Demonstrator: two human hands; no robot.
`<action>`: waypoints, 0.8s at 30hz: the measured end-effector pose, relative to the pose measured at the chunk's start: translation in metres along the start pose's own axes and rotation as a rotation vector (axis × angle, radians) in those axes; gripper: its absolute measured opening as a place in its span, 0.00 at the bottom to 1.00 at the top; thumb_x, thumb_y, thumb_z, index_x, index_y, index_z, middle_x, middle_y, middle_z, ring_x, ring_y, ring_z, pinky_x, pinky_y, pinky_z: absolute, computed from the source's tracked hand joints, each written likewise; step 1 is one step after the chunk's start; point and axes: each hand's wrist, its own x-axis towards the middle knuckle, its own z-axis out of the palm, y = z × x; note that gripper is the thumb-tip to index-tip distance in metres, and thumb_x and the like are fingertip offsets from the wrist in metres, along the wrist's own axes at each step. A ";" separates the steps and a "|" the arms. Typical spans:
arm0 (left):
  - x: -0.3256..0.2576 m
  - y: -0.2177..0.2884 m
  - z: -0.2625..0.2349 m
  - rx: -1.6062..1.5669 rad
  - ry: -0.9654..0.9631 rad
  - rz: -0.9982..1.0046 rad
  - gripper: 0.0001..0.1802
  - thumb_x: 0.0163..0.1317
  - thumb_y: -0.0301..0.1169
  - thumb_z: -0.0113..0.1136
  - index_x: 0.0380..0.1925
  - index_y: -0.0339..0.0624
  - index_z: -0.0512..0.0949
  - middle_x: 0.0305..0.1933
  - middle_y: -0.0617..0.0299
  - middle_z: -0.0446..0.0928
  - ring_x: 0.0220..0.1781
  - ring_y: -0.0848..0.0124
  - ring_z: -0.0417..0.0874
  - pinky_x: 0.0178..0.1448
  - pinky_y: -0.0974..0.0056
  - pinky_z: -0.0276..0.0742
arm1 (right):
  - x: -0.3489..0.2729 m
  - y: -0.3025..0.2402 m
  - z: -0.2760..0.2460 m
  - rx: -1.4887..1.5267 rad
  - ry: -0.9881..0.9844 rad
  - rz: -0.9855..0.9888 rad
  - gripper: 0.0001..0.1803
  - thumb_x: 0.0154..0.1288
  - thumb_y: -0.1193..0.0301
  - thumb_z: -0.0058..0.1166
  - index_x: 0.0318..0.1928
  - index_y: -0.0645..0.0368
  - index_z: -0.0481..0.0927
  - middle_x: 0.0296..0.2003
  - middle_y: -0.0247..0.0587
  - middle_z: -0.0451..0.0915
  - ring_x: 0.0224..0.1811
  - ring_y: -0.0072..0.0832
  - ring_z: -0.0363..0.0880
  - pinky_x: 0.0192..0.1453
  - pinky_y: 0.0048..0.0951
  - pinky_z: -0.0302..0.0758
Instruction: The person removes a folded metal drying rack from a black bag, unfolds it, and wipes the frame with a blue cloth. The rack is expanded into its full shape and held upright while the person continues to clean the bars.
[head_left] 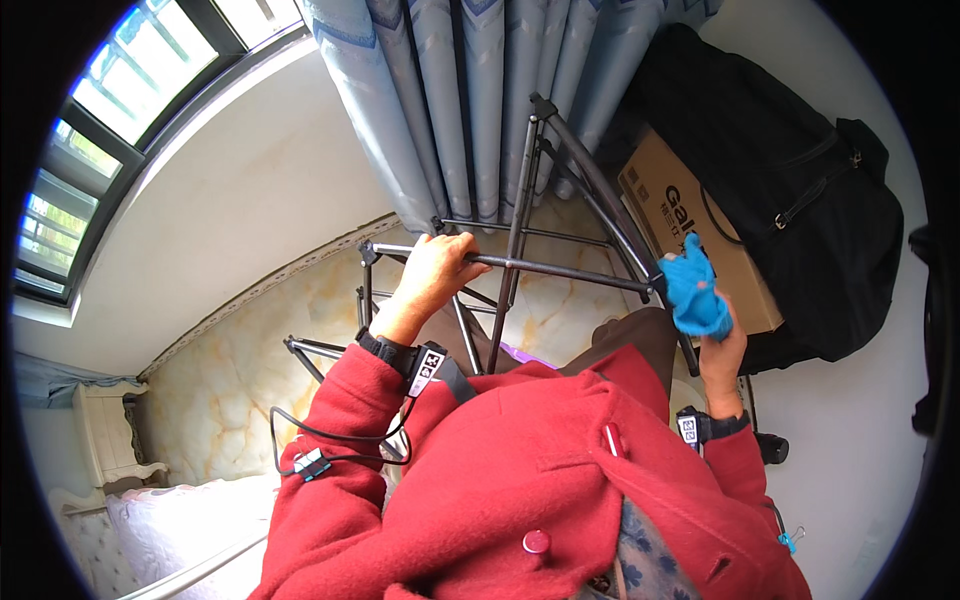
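Observation:
A folding frame of dark metal tubes (570, 272) with black plastic joints stands in front of me, partly spread. My left hand (437, 268) is wrapped round one of its upper tubes, left of the middle crossing. On the right, my right hand (722, 350) holds a bright blue cloth (692, 290) against or close beside the frame's right corner joint; I cannot tell whether it touches. Most of the right fingers are hidden behind the cloth. The frame's lower legs are partly covered by my red sleeve and coat.
Blue curtains (480, 110) hang behind the frame. A cardboard box (735, 275) and a large black bag (790, 170) lean at the right. A barred window (140, 75) is at upper left, and a bed (190, 520) with a pale cover at lower left. The floor (215, 405) is marbled.

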 end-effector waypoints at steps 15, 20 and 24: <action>-0.007 0.021 0.012 0.143 0.175 -0.149 0.15 0.52 0.41 0.71 0.31 0.48 0.77 0.29 0.65 0.81 0.37 0.64 0.82 0.45 0.57 0.67 | 0.034 -0.017 0.114 1.074 -0.244 0.946 0.14 0.71 0.78 0.46 0.53 0.76 0.67 0.52 0.56 0.74 0.54 0.45 0.78 0.60 0.56 0.80; -0.016 0.016 0.003 0.077 0.195 -0.179 0.12 0.54 0.39 0.68 0.31 0.46 0.77 0.28 0.62 0.81 0.37 0.62 0.83 0.46 0.57 0.68 | 0.035 -0.075 0.123 1.073 -0.674 0.777 0.22 0.70 0.75 0.53 0.60 0.70 0.67 0.55 0.50 0.75 0.56 0.40 0.78 0.58 0.48 0.82; -0.017 0.015 0.001 0.042 0.162 -0.177 0.12 0.53 0.37 0.68 0.31 0.45 0.77 0.29 0.63 0.81 0.38 0.61 0.82 0.46 0.56 0.68 | 0.057 -0.095 0.108 0.843 -0.537 0.452 0.27 0.70 0.73 0.55 0.67 0.60 0.66 0.64 0.44 0.70 0.63 0.38 0.74 0.66 0.43 0.76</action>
